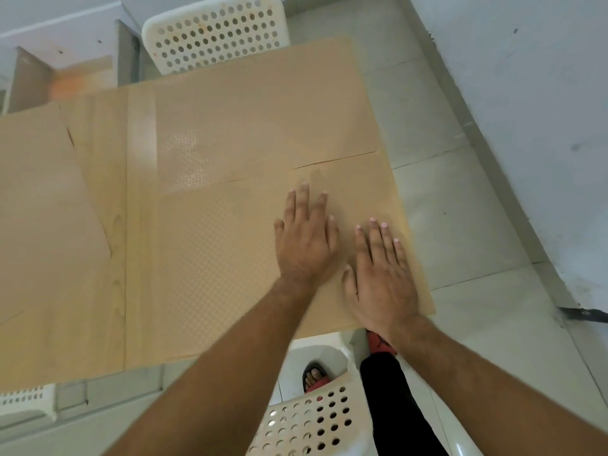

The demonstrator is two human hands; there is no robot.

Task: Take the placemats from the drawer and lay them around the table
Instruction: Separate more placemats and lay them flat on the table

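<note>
A tan dotted placemat (223, 258) lies flat on the near right part of the light wooden table (98, 225). My left hand (306, 238) and my right hand (381, 278) both press flat on its right end, fingers straight. A second tan placemat (263, 120) lies just beyond it at the far right of the table. A third tan placemat (39, 209) lies at the left edge of the view. An open drawer (65, 80) shows past the table's far left.
A white perforated plastic chair (214, 31) stands at the table's far side. Another white perforated chair (312, 419) is at the near side by my legs. Tiled floor (460, 192) and a wall lie to the right.
</note>
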